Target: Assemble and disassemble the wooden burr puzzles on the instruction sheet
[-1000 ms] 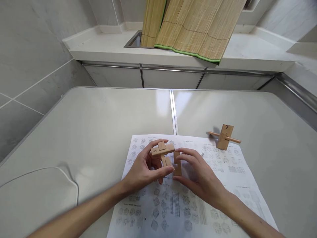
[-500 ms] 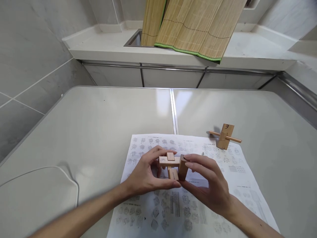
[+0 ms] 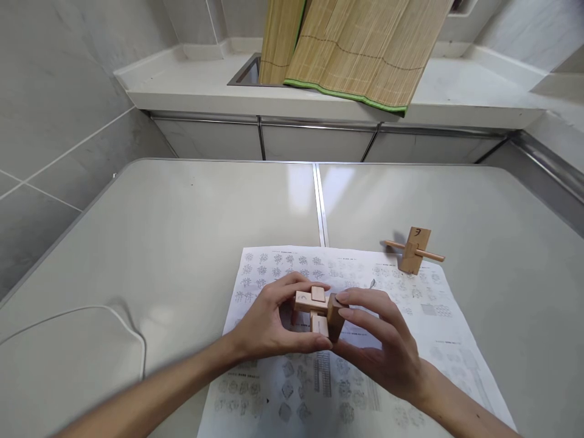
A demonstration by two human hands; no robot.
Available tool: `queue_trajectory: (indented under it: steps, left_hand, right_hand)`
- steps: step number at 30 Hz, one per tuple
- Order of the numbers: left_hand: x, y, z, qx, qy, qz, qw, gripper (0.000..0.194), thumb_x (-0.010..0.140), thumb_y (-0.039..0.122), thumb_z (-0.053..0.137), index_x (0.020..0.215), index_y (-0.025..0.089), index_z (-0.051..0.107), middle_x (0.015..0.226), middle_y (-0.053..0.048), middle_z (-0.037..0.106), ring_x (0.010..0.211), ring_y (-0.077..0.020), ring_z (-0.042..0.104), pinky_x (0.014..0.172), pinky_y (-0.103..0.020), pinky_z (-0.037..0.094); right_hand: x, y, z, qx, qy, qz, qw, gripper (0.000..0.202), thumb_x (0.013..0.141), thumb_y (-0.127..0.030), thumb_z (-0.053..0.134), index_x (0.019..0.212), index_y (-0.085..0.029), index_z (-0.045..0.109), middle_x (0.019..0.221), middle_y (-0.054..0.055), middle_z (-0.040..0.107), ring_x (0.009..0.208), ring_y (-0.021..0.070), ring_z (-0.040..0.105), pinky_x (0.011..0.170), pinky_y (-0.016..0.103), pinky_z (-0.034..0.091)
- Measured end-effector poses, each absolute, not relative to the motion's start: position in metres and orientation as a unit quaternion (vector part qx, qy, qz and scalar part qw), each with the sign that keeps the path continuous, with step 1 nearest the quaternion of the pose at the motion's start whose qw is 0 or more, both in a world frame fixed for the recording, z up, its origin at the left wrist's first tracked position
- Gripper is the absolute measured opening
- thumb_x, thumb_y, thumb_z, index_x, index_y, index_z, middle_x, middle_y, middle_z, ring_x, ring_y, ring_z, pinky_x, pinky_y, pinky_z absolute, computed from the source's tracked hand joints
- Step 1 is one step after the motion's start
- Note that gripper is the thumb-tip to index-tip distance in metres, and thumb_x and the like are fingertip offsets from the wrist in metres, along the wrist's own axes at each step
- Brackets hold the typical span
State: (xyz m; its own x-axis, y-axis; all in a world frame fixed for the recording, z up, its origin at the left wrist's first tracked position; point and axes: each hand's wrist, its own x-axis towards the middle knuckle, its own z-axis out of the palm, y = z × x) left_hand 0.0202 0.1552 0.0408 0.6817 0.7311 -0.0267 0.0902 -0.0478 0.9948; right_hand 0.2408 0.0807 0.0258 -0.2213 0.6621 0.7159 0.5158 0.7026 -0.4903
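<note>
We look down on a pale counter (image 3: 182, 231) split by a seam down its middle, with a tiled wall at the left and a ledge beyond it where bamboo mats (image 3: 351, 48) lean out of a sink (image 3: 249, 73). A white cable (image 3: 91, 316) loops over the near left of the counter. Nearer us lies a printed sheet (image 3: 410, 316) of small diagrams, spread flat under our hands, probably so that the drawings can be read while the wood is held above them. At its far right corner stands a block (image 3: 414, 250) with a dowel through it, well apart from us. Our left hand (image 3: 269, 322) and right hand (image 3: 378, 340) meet over the sheet, both closed on the puzzle (image 3: 319, 310), a small cluster of notched wooden pieces held just above the paper. The left fingers wrap the crossed pieces from behind and below, steadying them; the right thumb and fingertips pinch an upright piece against their right side. Whether that piece is seated in a notch or only pressed against it, we cannot tell.
</note>
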Motion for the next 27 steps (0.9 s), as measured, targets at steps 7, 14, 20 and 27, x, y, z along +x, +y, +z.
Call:
queue_trajectory:
  steps: [7, 14, 20, 27]
  left_hand:
    - [0.0210, 0.1535, 0.0424, 0.673, 0.313, 0.263, 0.616, 0.069, 0.064, 0.043, 0.099, 0.127, 0.029, 0.077, 0.112, -0.006, 0.067, 0.100, -0.0260, 0.067, 0.084, -0.036, 0.053]
    - [0.0204, 0.1549, 0.0387, 0.666, 0.296, 0.264, 0.632, 0.067, 0.068, 0.053, 0.096, 0.128, 0.029, 0.077, 0.114, -0.008, 0.068, 0.103, -0.0276, 0.067, 0.084, -0.037, 0.053]
    - [0.0202, 0.1543, 0.0388, 0.675, 0.285, 0.267, 0.626, 0.072, 0.066, 0.052, 0.098, 0.131, 0.031, 0.075, 0.117, -0.008, 0.069, 0.106, -0.0279, 0.067, 0.087, -0.037, 0.054]
    - [0.0228, 0.1560, 0.0464, 0.686, 0.309, 0.265, 0.603, 0.071, 0.061, 0.046, 0.101, 0.126, 0.029, 0.077, 0.114, -0.008, 0.072, 0.101, -0.0267, 0.068, 0.084, -0.037, 0.056]
  right_hand:
    - [0.2412, 0.0826, 0.0282, -0.376, -0.778, 0.078, 0.498, 0.064, 0.097, -0.012, 0.076, 0.153, -0.020, 0.047, 0.131, 0.011, 0.061, 0.126, 0.0250, 0.062, 0.105, 0.040, 0.059]
    - [0.2393, 0.0805, 0.0286, -0.373, -0.773, 0.094, 0.505, 0.072, 0.094, -0.010, 0.079, 0.156, -0.021, 0.045, 0.131, 0.010, 0.060, 0.126, 0.0239, 0.062, 0.108, 0.039, 0.059]
    - [0.2379, 0.0803, 0.0293, -0.371, -0.776, 0.090, 0.502, 0.073, 0.095, -0.007, 0.075, 0.159, -0.022, 0.043, 0.133, 0.010, 0.058, 0.128, 0.0240, 0.062, 0.109, 0.039, 0.061]
    - [0.2369, 0.0816, 0.0314, -0.380, -0.782, 0.064, 0.489, 0.071, 0.097, -0.007, 0.073, 0.161, -0.018, 0.043, 0.128, 0.011, 0.060, 0.127, 0.0247, 0.063, 0.110, 0.040, 0.061]
